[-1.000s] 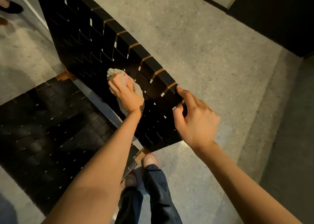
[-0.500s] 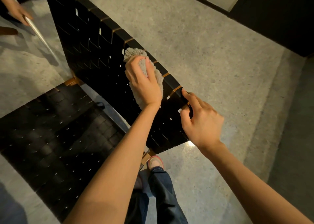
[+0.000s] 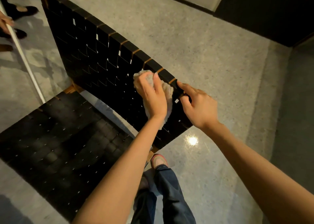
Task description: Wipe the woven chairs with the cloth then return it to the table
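1. The left hand [image 3: 151, 96] is pressing the cloth [image 3: 168, 94] on the back of the woven chair [image 3: 95, 58]. A second ago it was rubbing lower down, nearer the middle. Now it is rubbing high up by the top edge, just beside the right hand [image 3: 198, 106].
2. So the wiping is still going on, and this end of the back is getting its turn. The seat [image 3: 59, 138] is probably waiting. The cloth is not ready to go back to the desk, and no desk is showing.
3. The left grip is curling over the cloth and holding it against the black straps.
4. The right grip is pinching the top corner of the chair back, likely keeping the chair steady.
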`<action>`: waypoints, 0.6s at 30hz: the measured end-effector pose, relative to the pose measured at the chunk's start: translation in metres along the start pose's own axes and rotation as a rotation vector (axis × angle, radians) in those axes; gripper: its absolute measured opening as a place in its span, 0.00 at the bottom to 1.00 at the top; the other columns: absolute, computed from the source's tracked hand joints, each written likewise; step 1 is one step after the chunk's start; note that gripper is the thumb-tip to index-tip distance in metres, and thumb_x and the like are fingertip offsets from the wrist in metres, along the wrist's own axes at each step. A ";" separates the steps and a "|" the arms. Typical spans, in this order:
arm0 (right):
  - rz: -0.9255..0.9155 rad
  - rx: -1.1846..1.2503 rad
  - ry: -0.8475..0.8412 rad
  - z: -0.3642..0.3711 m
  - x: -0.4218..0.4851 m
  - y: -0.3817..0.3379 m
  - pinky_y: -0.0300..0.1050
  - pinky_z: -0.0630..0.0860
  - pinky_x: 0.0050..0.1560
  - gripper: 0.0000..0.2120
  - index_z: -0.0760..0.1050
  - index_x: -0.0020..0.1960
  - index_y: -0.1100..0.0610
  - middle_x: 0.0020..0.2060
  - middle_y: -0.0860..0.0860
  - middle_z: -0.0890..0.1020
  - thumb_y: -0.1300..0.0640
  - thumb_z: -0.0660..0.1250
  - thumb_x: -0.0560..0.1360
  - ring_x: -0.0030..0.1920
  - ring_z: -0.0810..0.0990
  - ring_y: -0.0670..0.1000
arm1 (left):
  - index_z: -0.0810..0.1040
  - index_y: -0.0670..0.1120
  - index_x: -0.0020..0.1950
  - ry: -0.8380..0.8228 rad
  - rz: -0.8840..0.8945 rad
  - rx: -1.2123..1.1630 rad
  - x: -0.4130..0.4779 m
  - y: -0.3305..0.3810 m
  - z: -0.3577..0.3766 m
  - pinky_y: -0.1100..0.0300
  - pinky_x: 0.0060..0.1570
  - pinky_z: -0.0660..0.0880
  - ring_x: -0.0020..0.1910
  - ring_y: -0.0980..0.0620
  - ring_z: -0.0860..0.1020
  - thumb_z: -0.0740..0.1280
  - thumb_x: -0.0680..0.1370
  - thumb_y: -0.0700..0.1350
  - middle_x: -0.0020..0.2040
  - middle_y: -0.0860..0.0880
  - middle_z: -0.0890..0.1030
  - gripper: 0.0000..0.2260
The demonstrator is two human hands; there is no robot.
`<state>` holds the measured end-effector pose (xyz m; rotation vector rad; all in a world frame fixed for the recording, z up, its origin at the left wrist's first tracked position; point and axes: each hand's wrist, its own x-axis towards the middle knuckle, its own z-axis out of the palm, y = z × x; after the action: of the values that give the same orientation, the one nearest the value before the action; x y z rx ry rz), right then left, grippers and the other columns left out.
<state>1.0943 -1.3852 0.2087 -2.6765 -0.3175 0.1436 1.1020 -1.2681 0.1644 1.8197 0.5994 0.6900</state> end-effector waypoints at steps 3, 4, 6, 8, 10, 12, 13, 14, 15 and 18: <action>0.098 0.209 -0.024 -0.011 -0.006 0.006 0.44 0.69 0.58 0.22 0.68 0.71 0.48 0.64 0.53 0.76 0.56 0.57 0.77 0.64 0.72 0.53 | 0.70 0.38 0.61 -0.205 0.069 -0.026 -0.008 0.023 -0.006 0.74 0.50 0.69 0.58 0.49 0.70 0.64 0.79 0.45 0.61 0.39 0.69 0.14; 0.145 0.240 0.013 -0.013 -0.011 0.008 0.42 0.67 0.60 0.23 0.68 0.71 0.50 0.64 0.54 0.76 0.58 0.59 0.77 0.66 0.70 0.53 | 0.70 0.39 0.62 -0.294 0.119 0.010 -0.011 0.026 -0.010 0.68 0.52 0.71 0.60 0.49 0.69 0.65 0.78 0.45 0.62 0.40 0.68 0.15; 0.272 0.311 0.035 -0.016 -0.021 0.011 0.45 0.66 0.66 0.24 0.66 0.72 0.53 0.67 0.54 0.73 0.57 0.62 0.76 0.68 0.68 0.54 | 0.71 0.39 0.63 -0.446 0.251 0.062 -0.016 0.027 -0.016 0.62 0.58 0.68 0.62 0.53 0.66 0.66 0.77 0.43 0.63 0.42 0.69 0.16; 0.402 0.454 -0.006 -0.017 -0.032 0.013 0.47 0.71 0.65 0.26 0.64 0.73 0.56 0.68 0.53 0.71 0.57 0.64 0.76 0.66 0.71 0.52 | 0.71 0.40 0.64 -0.554 0.309 0.090 -0.014 0.031 -0.021 0.68 0.61 0.64 0.63 0.56 0.64 0.67 0.77 0.42 0.64 0.43 0.70 0.17; 0.442 0.515 -0.013 -0.015 -0.039 0.013 0.40 0.72 0.57 0.27 0.63 0.73 0.58 0.62 0.51 0.75 0.57 0.65 0.76 0.60 0.74 0.49 | 0.70 0.42 0.66 -0.631 0.312 0.130 -0.009 0.035 -0.022 0.68 0.60 0.63 0.65 0.52 0.66 0.67 0.77 0.43 0.65 0.44 0.71 0.18; 0.430 0.502 -0.017 -0.015 -0.043 0.013 0.38 0.70 0.54 0.26 0.63 0.73 0.58 0.58 0.51 0.76 0.57 0.64 0.76 0.57 0.74 0.48 | 0.69 0.43 0.67 -0.738 0.332 0.178 -0.006 0.038 -0.019 0.60 0.62 0.65 0.65 0.49 0.68 0.67 0.77 0.45 0.65 0.45 0.72 0.19; 0.424 0.492 -0.029 -0.015 -0.044 0.014 0.38 0.70 0.54 0.26 0.63 0.73 0.59 0.59 0.52 0.76 0.58 0.64 0.77 0.56 0.74 0.48 | 0.69 0.44 0.67 -0.792 0.353 0.207 -0.006 0.041 -0.017 0.57 0.61 0.66 0.65 0.48 0.69 0.67 0.77 0.45 0.65 0.45 0.73 0.19; 0.416 0.480 -0.046 -0.016 -0.044 0.015 0.39 0.71 0.56 0.26 0.62 0.73 0.59 0.60 0.53 0.76 0.59 0.64 0.77 0.57 0.75 0.49 | 0.70 0.44 0.66 -0.832 0.378 0.240 -0.006 0.042 -0.013 0.56 0.61 0.65 0.64 0.47 0.69 0.67 0.77 0.45 0.64 0.45 0.74 0.19; 0.407 0.466 -0.060 -0.017 -0.044 0.017 0.41 0.72 0.58 0.25 0.63 0.72 0.60 0.61 0.54 0.76 0.60 0.64 0.77 0.58 0.75 0.51 | 0.71 0.45 0.65 -0.854 0.410 0.280 -0.006 0.043 -0.010 0.56 0.59 0.64 0.64 0.46 0.70 0.67 0.77 0.46 0.63 0.46 0.75 0.18; 0.384 0.446 -0.078 -0.021 -0.041 0.023 0.39 0.71 0.58 0.22 0.68 0.68 0.60 0.57 0.54 0.79 0.61 0.67 0.76 0.58 0.77 0.53 | 0.74 0.47 0.62 -0.857 0.531 0.411 0.008 0.043 -0.001 0.57 0.54 0.62 0.60 0.46 0.73 0.67 0.77 0.48 0.59 0.47 0.79 0.15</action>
<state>1.0621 -1.4241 0.2201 -2.2598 0.1925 0.3865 1.1102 -1.2762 0.2062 2.4437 -0.3545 0.0528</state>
